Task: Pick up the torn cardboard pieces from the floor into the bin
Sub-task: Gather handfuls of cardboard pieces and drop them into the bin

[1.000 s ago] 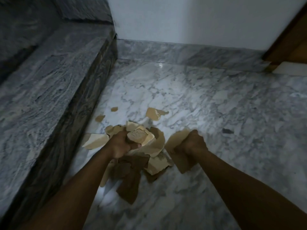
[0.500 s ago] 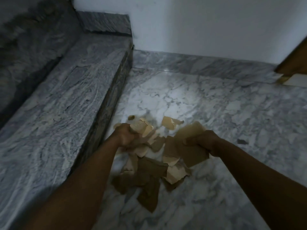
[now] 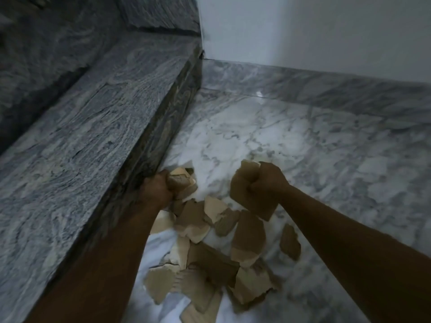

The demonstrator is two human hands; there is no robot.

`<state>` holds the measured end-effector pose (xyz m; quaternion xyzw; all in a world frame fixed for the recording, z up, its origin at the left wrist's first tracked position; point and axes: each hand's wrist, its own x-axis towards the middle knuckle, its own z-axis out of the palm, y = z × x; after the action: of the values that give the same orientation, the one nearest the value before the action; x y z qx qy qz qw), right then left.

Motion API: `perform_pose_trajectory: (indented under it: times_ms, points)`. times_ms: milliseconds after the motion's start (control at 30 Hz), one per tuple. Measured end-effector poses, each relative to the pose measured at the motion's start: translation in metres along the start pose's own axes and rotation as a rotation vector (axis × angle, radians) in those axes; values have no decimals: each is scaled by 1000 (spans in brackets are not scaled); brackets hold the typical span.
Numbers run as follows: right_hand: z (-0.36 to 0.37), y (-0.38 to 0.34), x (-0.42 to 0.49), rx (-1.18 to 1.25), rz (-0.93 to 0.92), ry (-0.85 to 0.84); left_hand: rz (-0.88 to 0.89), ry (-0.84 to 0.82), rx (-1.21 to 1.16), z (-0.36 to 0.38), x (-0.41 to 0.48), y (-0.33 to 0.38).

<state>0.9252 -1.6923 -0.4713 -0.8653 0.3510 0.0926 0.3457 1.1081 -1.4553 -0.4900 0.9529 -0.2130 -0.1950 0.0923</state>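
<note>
A grey stone step (image 3: pixel 93 141) is running along the left side, and its dark front face is rising straight off the floor (image 3: pixel 338 164). The left hand (image 3: pixel 155 192) is sitting low and right against that face, so the step is closing in its left side. Its fingers are curling tight around a wad (image 3: pixel 180 181) of torn cardboard. The fingertips are hiding behind the wad.

Below and to the right of this hand, the pile (image 3: pixel 210 248) of torn pieces is lying on the floor. The pieces are overlapping one another and spreading between the two forearms down to the bottom edge of the view. The left forearm is covering the pile's left edge.

The right hand (image 3: pixel 268 180) is making a fist, with fingers and thumb clamping the upper part of a large piece (image 3: pixel 247 201). This piece is hanging below the fist with its lower corner over the top of the pile. Whether it is touching the pieces under it is unclear.

A lone piece (image 3: pixel 290 244) is lying just beside the pile's right edge, close to the right forearm.

Farther right, white-veined marble is stretching away to a grey skirting (image 3: pixel 326 94) under a white wall (image 3: pixel 303 31).
</note>
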Motion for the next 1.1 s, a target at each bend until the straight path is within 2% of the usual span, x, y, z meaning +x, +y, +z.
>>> perform_pose_trajectory:
  times_ms: [200,333,400,567,800,967,1100]
  points:
    - [1,5,7,10,52,-41,-132,-79,-49,-5,1,7]
    - [-2,4,9,18,55,-53,-185,-70,-73,-8,-4,9]
    - [-3,2,7,37,40,-56,-157,-74,-72,-9,-10,10]
    - [-2,-2,2,53,-4,-34,-74,62,-18,-9,-24,12]
    - [13,4,-4,38,-32,92,-109,-62,-115,-13,-13,7]
    - [14,-3,-6,34,-65,140,25,-115,-252,-26,2,31]
    - [19,-1,-10,5,-158,166,154,-32,-141,-7,18,48]
